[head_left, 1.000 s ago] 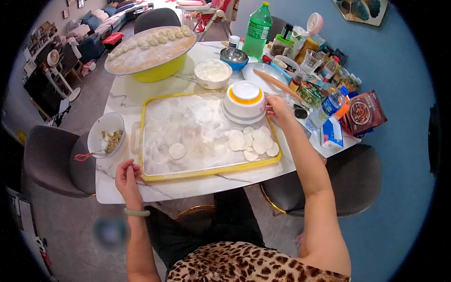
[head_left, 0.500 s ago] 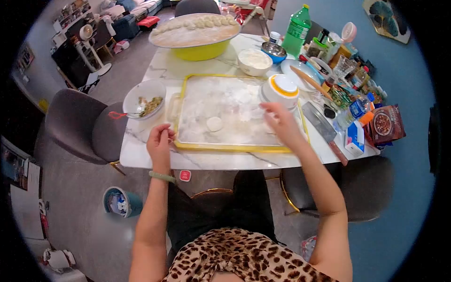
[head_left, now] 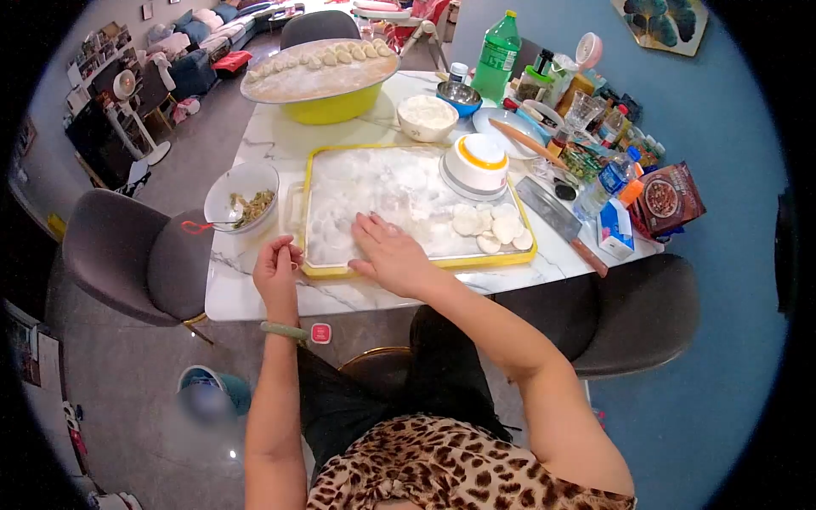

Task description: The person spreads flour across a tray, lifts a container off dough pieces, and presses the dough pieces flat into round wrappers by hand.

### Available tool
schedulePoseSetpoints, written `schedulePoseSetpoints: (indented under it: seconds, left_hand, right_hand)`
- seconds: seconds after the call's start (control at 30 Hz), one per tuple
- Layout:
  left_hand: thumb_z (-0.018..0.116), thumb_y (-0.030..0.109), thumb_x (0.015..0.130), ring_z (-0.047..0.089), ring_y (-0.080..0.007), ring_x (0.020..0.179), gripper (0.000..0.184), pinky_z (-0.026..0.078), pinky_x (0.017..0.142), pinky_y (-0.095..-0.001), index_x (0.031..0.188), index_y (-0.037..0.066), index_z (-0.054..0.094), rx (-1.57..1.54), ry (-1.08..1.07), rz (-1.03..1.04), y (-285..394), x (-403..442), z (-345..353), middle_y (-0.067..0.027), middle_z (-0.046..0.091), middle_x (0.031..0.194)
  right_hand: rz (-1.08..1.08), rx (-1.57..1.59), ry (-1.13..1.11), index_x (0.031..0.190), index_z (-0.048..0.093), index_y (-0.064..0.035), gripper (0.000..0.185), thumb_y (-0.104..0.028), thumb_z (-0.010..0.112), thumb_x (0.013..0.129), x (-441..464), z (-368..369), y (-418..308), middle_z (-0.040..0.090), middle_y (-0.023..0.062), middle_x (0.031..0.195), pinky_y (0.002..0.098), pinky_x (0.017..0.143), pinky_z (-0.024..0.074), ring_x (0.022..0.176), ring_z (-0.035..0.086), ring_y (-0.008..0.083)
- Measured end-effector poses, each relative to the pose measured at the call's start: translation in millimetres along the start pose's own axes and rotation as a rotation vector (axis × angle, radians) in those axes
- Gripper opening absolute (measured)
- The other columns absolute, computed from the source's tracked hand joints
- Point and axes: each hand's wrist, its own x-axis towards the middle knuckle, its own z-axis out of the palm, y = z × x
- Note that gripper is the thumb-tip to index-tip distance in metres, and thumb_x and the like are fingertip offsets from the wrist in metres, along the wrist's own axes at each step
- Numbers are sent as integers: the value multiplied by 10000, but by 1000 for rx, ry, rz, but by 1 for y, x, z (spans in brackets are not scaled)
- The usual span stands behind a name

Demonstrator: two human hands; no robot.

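Observation:
My right hand lies palm down on the floured board, its fingers stretched out. Whatever is beneath the palm is hidden. Over the board's front left corner is my left hand, its fingers curled together; I cannot make out whether anything is between them. Several round dough wrappers lie overlapping at the board's right side. Behind them, a white appliance with an orange ring stands on the board. Left of the board, a white bowl holds chopped filling and a red-handled spoon.
At the back, a large round tray of dumplings rests on a yellow-green basin. A bowl of flour stands behind the board. To the right lie a cleaver and a wooden rolling pin, near bottles and packages.
My right hand has moved left and down onto the board, where a single dough wrapper showed before. The wrappers at the right now show. My left hand stays near the corner; the view has shifted.

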Motion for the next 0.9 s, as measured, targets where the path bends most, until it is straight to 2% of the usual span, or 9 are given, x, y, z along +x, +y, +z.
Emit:
schedulePoseSetpoints:
  seconds: [0.17,0.23,0.3,0.37,0.43,0.5,0.53,0.63,0.9]
  left_hand:
    - [440,31,878,522,-75,641,142,412,583,-187,940,1,564,-39,-27,15,-8,3,-3,-33,577,744]
    - [448,25,866,537,-93,650,144,422,595,-199,947,5,565,9,-13,31,1,1,0,-42,583,748]
    - [456,20,854,552,-111,659,149,432,608,-212,954,9,565,57,-2,49,8,-5,4,-51,589,752]
    - [488,9,808,591,-198,744,181,458,675,-272,969,22,570,430,-159,346,13,-8,9,-90,609,805]
    - [526,24,769,568,-269,914,259,436,800,-334,1024,44,564,653,-349,535,35,-13,28,-120,600,946]
    - [549,114,788,459,-301,1096,310,370,901,-386,1094,67,535,873,-530,601,46,-14,51,-141,525,1127]
    - [549,114,788,459,-301,1096,310,370,901,-386,1094,67,535,870,-529,595,44,-14,60,-141,525,1127]
    - [557,257,807,325,-330,1221,457,300,973,-442,1217,87,449,1074,-767,620,32,-11,74,-161,367,1310]
    - [526,306,822,319,-341,1226,493,292,984,-437,1219,30,428,1101,-868,552,15,4,70,-194,346,1319]
  right_hand:
    - [60,6,-38,1286,324,21,596,-391,432,868,-8,-3,16,282,193,1366,367,1033,233,1276,254,309]
    - [110,23,40,1259,331,43,588,-373,440,858,-6,-4,19,300,205,1350,397,1022,256,1258,277,342]
    - [29,170,14,1254,339,51,585,-371,437,860,0,-6,20,297,213,1350,393,1025,251,1257,277,346]
    - [-55,308,-12,1250,348,58,583,-370,434,863,13,-9,32,294,220,1350,389,1029,246,1256,277,351]
    - [77,212,215,1247,355,66,574,-360,428,868,34,-6,67,283,241,1348,383,1032,242,1257,272,354]
    - [287,40,268,1249,337,78,591,-359,436,864,55,-3,102,283,257,1339,393,1030,248,1251,275,362]
    - [286,38,262,1249,337,78,591,-359,436,864,63,-5,113,283,257,1339,393,1030,248,1251,275,362]
    - [411,105,239,1225,348,84,598,-379,445,859,77,-8,128,316,254,1318,422,1000,285,1237,291,367]
    - [425,-62,165,1237,330,91,634,-409,428,858,88,8,141,302,254,1328,413,1007,275,1247,281,362]
